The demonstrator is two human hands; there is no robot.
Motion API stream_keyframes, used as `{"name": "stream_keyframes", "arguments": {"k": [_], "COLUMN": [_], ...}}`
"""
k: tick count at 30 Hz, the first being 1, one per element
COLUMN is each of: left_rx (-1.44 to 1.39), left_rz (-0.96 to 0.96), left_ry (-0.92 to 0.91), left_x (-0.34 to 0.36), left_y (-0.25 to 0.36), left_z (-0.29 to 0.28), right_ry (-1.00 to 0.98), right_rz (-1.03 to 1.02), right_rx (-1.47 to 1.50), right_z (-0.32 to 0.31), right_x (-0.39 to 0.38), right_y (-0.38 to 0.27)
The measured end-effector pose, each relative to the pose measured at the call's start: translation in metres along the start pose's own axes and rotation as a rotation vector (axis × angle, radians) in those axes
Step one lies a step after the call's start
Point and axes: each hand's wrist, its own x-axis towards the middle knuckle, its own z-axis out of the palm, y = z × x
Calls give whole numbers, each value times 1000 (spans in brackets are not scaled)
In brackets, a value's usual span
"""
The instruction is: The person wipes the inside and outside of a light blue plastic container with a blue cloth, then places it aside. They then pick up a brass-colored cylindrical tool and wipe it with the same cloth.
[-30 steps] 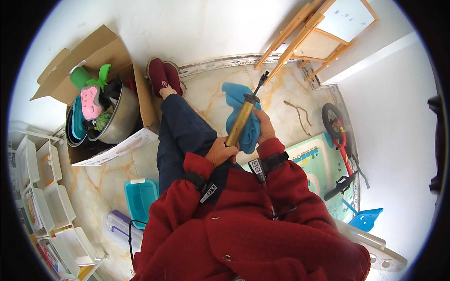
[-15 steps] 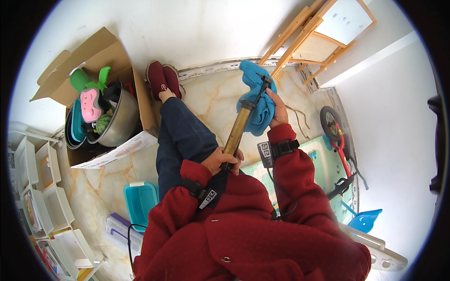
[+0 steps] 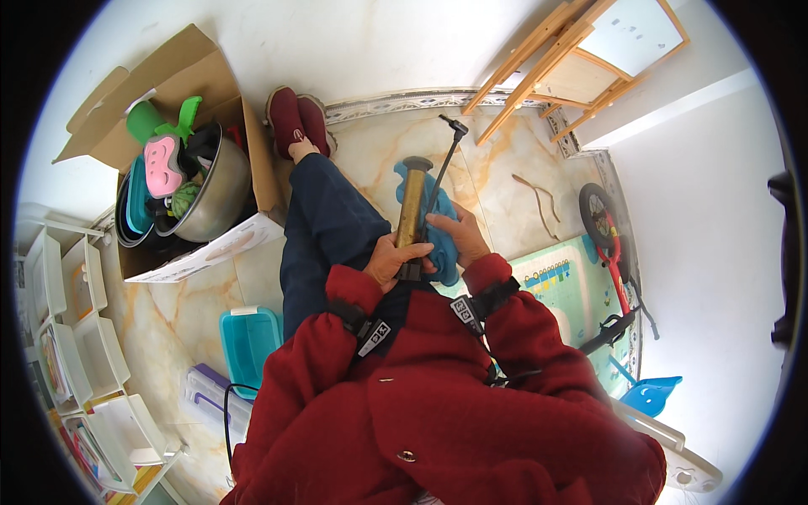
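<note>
A brass-coloured hand pump (image 3: 411, 202) with a black cap stands out from my lap, tilted away from me. My left hand (image 3: 394, 259) is wrapped round its lower end. Beside the barrel, my right hand (image 3: 459, 231) is closed on a blue cloth (image 3: 441, 249), bunched behind the pump. Its thumb and finger also pinch the thin black hose (image 3: 443, 172), which reaches up and away to a black nozzle head (image 3: 454, 126). The cloth partly hides the fingers of my right hand.
At the left, a cardboard box (image 3: 268, 178) holds a steel bowl (image 3: 220, 198) and toys. A teal bin (image 3: 249, 347) and white shelves (image 3: 103, 358) stand nearby. A wooden easel (image 3: 539, 71) leans at far right; a red balance bike (image 3: 613, 261) lies near the wall.
My right hand has come down and closer to my left with the cloth. The hose now stands apart from the barrel, and the cloth has moved from the nozzle to behind the barrel.
</note>
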Motion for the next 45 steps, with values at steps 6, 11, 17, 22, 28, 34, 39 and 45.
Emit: {"name": "stream_keyframes", "arguments": {"k": [6,11,17,22,28,34,39,45], "left_rx": [99,127,151,177,140,178,232,225], "left_rz": [46,2,-14,10,16,19,38,50], "left_ry": [12,-68,-22,22,40,19,-11,-26], "left_x": [1,-3,-1,2,2,1,-2,-2], "left_y": [-1,2,1,1,1,0,1,-1], "left_z": [7,4,6,8,6,8,11,8], "right_ry": [79,120,89,91,255,378,309,217], "right_rz": [-65,-150,-312,-305,-300,-565,-470,-391], "right_rx": [34,154,201,186,300,-286,-324,-317], "right_z": [-2,-14,-25,-30,-43,-40,-37,-36], "right_x": [-9,10,35,33,29,28,30,35], "right_y": [0,-29,-73,-70,-63,-64,-66,-63]}}
